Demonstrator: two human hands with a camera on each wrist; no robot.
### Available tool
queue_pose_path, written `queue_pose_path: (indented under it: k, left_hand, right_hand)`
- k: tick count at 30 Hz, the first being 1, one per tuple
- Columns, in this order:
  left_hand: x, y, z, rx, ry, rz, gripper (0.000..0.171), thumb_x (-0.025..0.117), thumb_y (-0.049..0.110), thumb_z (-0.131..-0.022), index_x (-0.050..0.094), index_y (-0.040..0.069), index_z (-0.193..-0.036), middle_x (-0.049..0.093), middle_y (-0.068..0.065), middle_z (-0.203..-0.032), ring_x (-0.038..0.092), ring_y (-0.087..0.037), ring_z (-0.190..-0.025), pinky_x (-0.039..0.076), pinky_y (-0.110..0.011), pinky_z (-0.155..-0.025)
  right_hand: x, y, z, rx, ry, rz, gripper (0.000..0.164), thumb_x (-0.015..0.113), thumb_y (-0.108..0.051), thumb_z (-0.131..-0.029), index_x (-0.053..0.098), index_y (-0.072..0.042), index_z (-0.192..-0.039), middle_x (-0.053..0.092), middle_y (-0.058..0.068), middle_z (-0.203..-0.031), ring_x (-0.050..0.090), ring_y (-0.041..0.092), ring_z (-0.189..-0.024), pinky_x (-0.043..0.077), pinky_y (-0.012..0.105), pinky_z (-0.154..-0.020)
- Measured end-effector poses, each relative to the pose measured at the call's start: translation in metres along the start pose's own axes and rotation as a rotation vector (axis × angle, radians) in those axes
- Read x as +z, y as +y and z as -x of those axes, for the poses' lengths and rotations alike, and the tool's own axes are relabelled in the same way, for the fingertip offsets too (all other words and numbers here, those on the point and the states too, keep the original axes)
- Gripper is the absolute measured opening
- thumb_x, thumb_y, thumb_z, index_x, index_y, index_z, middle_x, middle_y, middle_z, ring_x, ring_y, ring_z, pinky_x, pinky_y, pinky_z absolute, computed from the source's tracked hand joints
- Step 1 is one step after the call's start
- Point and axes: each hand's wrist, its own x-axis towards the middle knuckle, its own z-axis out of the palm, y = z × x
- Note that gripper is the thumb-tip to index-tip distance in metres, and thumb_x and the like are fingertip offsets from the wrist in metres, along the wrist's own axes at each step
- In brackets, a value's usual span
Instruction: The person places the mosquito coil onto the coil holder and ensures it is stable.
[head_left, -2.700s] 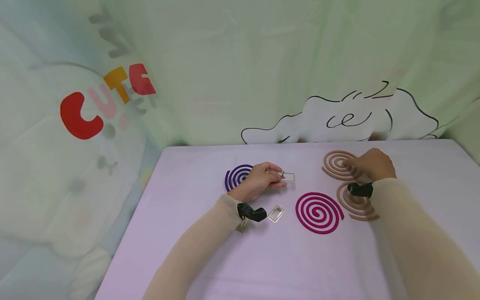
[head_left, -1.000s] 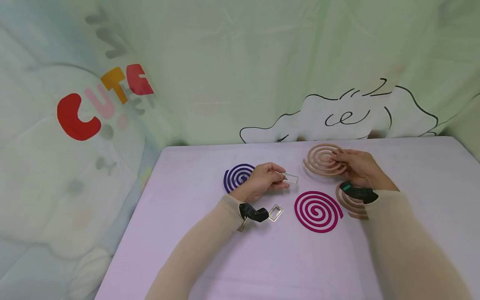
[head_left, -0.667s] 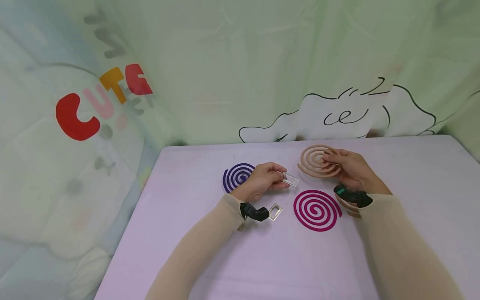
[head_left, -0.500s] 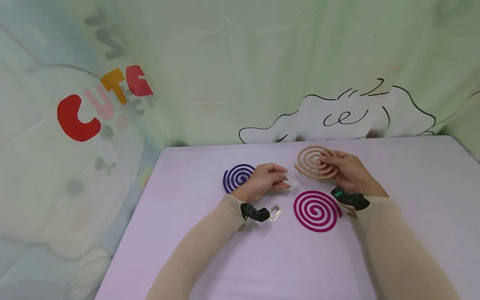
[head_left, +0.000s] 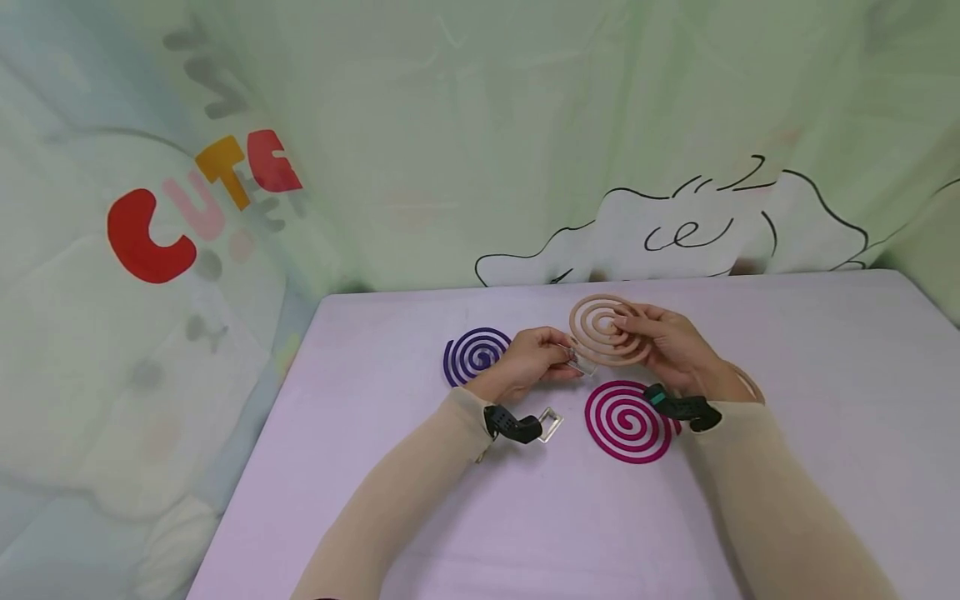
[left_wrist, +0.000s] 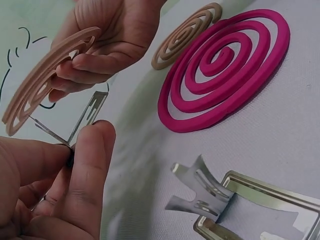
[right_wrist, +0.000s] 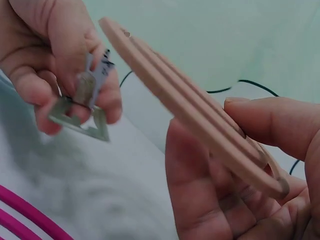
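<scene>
My left hand pinches a small metal mosquito coil stand between thumb and fingers, its thin prongs raised. A tan mosquito coil is held above the table in my right hand, thumb on one face and fingers behind. In the head view its near edge overlaps the stand; in the left wrist view it hangs close to the prongs, and whether they touch I cannot tell. Below the hands lies a magenta coil. A second metal stand, prongs bent up, rests on the table beside my left wrist.
A purple coil lies behind my left hand, partly covered. Another tan coil sits under my right wrist, mostly hidden in the head view. One more metal piece peeks out below the left wrist camera. A printed cloth backdrop closes the table's far side.
My right hand has lifted the upper tan coil off the table and carried it left to my left hand. The left hand has stayed nearly in place, turning the stand slightly.
</scene>
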Motion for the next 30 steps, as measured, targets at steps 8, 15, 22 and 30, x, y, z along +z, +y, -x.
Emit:
queue_pose_path:
  k: [8,15,22,30]
  left_hand:
    - [0.001,-0.002,0.000,0.004,0.008,0.027,0.014,0.056,-0.011,-0.100,0.064,-0.005,-0.111,0.069,-0.010,-0.097,0.071,-0.018,-0.078,0.063,-0.035,-0.084]
    - [0.000,-0.003,0.000,0.009,-0.008,-0.026,0.022,0.052,-0.010,-0.103,0.066,-0.010,-0.120,0.071,-0.011,-0.104,0.071,-0.017,-0.086,0.062,-0.032,-0.087]
    - [0.000,-0.005,-0.001,-0.017,0.045,-0.064,0.030,0.054,-0.013,-0.099,0.069,-0.007,-0.125,0.072,-0.009,-0.105,0.068,-0.012,-0.085,0.061,-0.027,-0.084]
    - [0.001,-0.004,-0.001,-0.032,0.080,-0.110,0.031,0.055,-0.014,-0.097,0.072,-0.006,-0.122,0.072,-0.008,-0.107,0.066,-0.011,-0.086,0.060,-0.026,-0.084]
  right_hand:
    - [0.006,0.011,-0.001,0.012,-0.016,0.012,0.011,0.057,-0.001,-0.105,0.064,-0.004,-0.113,0.074,0.007,-0.094,0.073,0.012,-0.079,0.062,0.024,-0.071]
    - [0.010,0.017,0.001,0.020,-0.026,-0.001,0.012,0.057,0.000,-0.105,0.064,-0.004,-0.114,0.074,0.007,-0.095,0.073,0.011,-0.081,0.061,0.023,-0.071]
    - [0.012,0.023,0.001,0.018,-0.035,-0.042,0.014,0.057,0.002,-0.104,0.059,-0.002,-0.118,0.073,0.007,-0.102,0.073,0.012,-0.085,0.061,0.024,-0.073]
    - [0.012,0.026,0.002,0.025,-0.014,-0.044,0.020,0.059,0.000,-0.104,0.053,-0.003,-0.123,0.072,0.005,-0.107,0.073,0.011,-0.090,0.061,0.025,-0.079]
